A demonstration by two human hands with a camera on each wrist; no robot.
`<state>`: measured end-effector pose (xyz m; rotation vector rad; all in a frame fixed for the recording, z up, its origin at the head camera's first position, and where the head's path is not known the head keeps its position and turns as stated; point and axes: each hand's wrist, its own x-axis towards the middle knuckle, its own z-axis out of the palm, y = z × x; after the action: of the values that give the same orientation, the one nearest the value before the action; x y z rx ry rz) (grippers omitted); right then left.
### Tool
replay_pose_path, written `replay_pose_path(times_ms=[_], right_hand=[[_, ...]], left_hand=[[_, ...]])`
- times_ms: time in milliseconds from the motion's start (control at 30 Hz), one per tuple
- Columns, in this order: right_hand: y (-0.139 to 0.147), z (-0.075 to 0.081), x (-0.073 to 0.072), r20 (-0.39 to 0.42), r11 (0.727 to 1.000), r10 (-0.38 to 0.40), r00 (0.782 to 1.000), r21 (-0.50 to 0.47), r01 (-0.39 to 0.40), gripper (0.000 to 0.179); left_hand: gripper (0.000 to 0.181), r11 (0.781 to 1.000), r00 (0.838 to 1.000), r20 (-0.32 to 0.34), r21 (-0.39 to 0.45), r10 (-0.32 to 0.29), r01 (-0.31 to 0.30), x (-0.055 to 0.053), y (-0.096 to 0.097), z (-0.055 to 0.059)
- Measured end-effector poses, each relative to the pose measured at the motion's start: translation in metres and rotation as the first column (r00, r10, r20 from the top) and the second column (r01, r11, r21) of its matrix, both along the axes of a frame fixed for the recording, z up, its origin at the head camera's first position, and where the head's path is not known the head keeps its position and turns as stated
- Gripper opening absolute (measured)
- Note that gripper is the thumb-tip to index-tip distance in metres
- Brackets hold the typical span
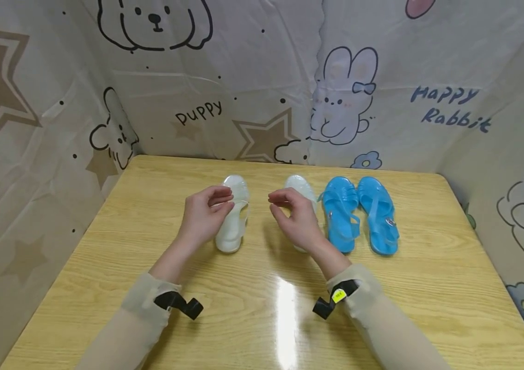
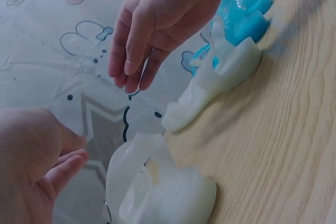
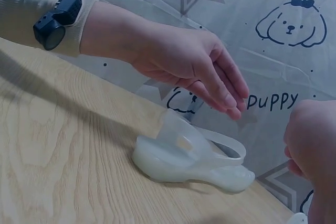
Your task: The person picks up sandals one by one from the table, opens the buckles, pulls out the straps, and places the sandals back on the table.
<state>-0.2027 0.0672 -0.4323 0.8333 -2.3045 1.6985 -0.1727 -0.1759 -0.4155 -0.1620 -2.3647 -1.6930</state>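
Two white jelly sandals stand apart on the wooden table, toes toward the back. Over the left white sandal point(image 1: 231, 226) hovers my left hand point(image 1: 206, 213), its fingers loosely bent with nothing in them. My right hand point(image 1: 295, 215) is in the air above the right white sandal point(image 1: 300, 184) and hides much of it in the head view. In the left wrist view that sandal point(image 2: 220, 74) lies below the right hand's fingertips. The right wrist view shows a gap between the left hand point(image 3: 189, 59) and the left sandal point(image 3: 184, 158).
A pair of blue jelly sandals stands just right of the right white one: one blue sandal point(image 1: 341, 216) beside the other point(image 1: 379, 216). The table point(image 1: 243, 308) meets a printed cloth backdrop point(image 1: 253, 77) at the back and both sides.
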Motion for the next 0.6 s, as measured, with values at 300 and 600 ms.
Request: replay_pose_path(times_ms=[300, 600], right_hand=[[-0.01, -0.006, -0.006, -0.006, 0.999, 0.027, 1.0, -0.034, -0.028, 0.02], [-0.014, -0.006, -0.006, 0.045, 0.999, 0.037, 0.998, 0.013, -0.038, 0.021]], left_hand=[[0.031, 1.0, 1.0, 0.006, 0.004, 0.004, -0.004, 0.005, -0.013, -0.002], [0.033, 1.0, 1.0, 0.022, -0.012, 0.015, -0.015, 0.01, -0.022, -0.005]])
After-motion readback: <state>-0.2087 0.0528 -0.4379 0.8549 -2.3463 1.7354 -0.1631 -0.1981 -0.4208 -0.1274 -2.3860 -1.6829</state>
